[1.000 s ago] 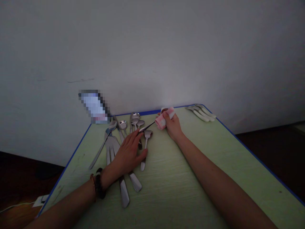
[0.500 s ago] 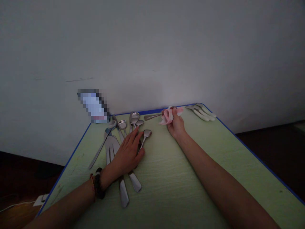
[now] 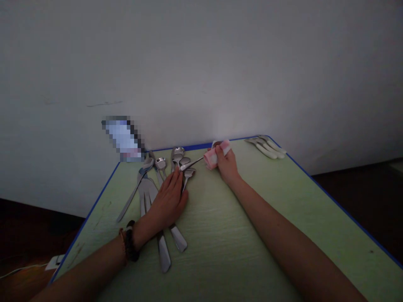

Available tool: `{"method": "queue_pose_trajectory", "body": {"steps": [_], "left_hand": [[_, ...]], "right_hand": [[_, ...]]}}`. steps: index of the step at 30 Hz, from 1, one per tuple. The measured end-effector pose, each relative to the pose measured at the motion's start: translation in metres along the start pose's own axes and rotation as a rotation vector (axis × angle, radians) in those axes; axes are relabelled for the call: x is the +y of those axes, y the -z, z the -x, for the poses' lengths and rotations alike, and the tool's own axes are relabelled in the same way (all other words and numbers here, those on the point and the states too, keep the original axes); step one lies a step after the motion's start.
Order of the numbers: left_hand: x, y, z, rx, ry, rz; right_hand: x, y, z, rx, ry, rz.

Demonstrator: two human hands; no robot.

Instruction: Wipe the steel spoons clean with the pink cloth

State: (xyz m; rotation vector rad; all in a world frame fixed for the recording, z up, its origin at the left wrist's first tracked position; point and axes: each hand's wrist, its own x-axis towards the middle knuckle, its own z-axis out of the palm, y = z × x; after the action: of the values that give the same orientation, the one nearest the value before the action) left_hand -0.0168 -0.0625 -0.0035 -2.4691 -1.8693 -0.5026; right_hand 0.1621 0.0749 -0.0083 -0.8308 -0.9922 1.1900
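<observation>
My right hand (image 3: pixel 227 164) is closed round a pink and white cloth (image 3: pixel 210 158), wrapped about one end of a metal piece of cutlery. That piece's handle (image 3: pixel 192 163) sticks out to the left; its head is mostly hidden in the cloth. My left hand (image 3: pixel 170 199) lies with fingers stretched over a group of cutlery, its fingertips by the end of that handle. Beneath and beyond it are a spoon (image 3: pixel 179 152), a small square-bowled spoon (image 3: pixel 160 162) and another spoon (image 3: pixel 189 173). Long metal handles (image 3: pixel 163 256) reach out below the left wrist.
Several white-handled pieces of cutlery (image 3: pixel 267 149) lie at the back right corner. A pixelated phone-like screen (image 3: pixel 124 140) leans at the back left. The green table (image 3: pixel 226 243) has a blue edge and stands against a grey wall (image 3: pixel 201 63). A white cable (image 3: pixel 23 268) runs at the lower left.
My right hand has moved a little left and nearer with the cloth, and the handle now reaches my left fingertips. My left hand has stayed nearly in place, its fingers closer together.
</observation>
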Motion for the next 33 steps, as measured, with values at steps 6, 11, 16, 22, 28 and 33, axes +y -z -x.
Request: {"method": "queue_pose_trajectory", "body": {"steps": [6,11,16,22,28,33], "left_hand": [[0.001,0.001,0.000,-0.007,-0.010,-0.008],[0.001,0.001,0.000,0.002,-0.012,-0.020],[0.000,0.000,0.001,-0.001,-0.014,-0.021],[0.001,0.002,0.000,-0.012,-0.005,-0.011],[0.001,0.003,0.000,-0.015,-0.012,-0.013],[0.001,0.002,0.000,0.019,-0.020,0.017]], "right_hand": [[-0.003,0.002,-0.004,0.014,-0.082,-0.198],[-0.004,0.003,-0.005,0.004,-0.091,-0.182],[-0.008,0.005,-0.005,-0.071,-0.147,-0.270],[-0.010,0.002,-0.003,-0.079,-0.136,-0.223],[-0.007,0.005,-0.006,-0.057,-0.163,-0.253],[-0.001,0.000,-0.001,-0.058,-0.094,-0.087]]}}
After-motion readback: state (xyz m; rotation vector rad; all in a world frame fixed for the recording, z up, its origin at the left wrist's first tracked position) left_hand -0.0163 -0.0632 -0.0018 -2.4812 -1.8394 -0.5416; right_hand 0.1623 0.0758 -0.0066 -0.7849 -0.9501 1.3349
